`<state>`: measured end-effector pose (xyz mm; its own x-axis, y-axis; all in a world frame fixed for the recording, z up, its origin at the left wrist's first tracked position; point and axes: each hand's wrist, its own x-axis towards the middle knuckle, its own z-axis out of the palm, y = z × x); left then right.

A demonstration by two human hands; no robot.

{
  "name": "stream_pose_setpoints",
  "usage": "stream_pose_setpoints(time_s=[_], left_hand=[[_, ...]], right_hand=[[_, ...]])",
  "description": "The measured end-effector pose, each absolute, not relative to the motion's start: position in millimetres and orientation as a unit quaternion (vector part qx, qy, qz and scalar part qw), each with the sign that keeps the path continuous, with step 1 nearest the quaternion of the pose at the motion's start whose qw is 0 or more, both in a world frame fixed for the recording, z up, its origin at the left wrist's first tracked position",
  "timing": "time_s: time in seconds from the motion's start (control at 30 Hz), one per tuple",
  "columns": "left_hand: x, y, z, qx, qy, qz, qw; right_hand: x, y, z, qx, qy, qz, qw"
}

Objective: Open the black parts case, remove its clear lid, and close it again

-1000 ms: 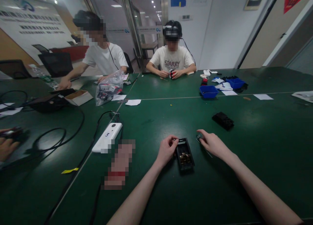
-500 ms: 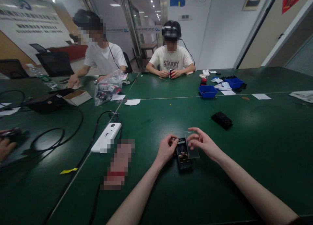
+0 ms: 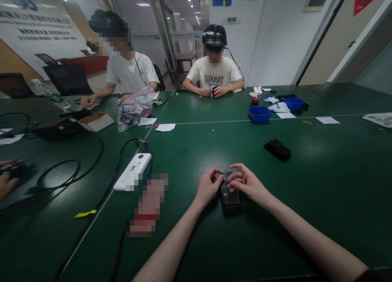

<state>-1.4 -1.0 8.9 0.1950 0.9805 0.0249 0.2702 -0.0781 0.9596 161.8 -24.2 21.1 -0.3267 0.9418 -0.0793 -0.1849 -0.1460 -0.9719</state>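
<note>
A small black case (image 3: 231, 199) lies on the green table (image 3: 275, 216) in front of me. My left hand (image 3: 208, 187) grips its near-left top corner with curled fingers. My right hand (image 3: 245, 183) holds a clear plastic lid (image 3: 230, 188) flat over the case, fingers pinched on its far edge. The lid covers the brass-coloured parts inside the case.
A black block (image 3: 278, 149) lies to the right, further back. A white power strip (image 3: 133, 171) with black cables sits to the left. Blue bins (image 3: 260, 113) and papers stand at the far side. Two people sit opposite; another person's hand (image 3: 6, 183) shows at far left.
My right hand picked a clear lid off the table to the right of the case, carried it left and laid it over the case. My left hand stayed on the case.
</note>
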Motion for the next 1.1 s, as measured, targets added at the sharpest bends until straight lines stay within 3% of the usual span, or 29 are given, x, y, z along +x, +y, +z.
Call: stream_pose_setpoints(time_s=[0.43,0.8,1.1], left_hand=[[-1,-2,11,0.63,0.503,0.381,0.453],[-2,-2,7,0.619,0.493,0.38,0.478],[-3,-3,10,0.573,0.469,0.387,0.549]], right_hand=[[163,-28,25,-0.395,-0.563,0.609,0.396],[172,-22,24,-0.452,-0.727,0.369,0.362],[171,-20,17,-0.46,-0.695,0.43,0.348]])
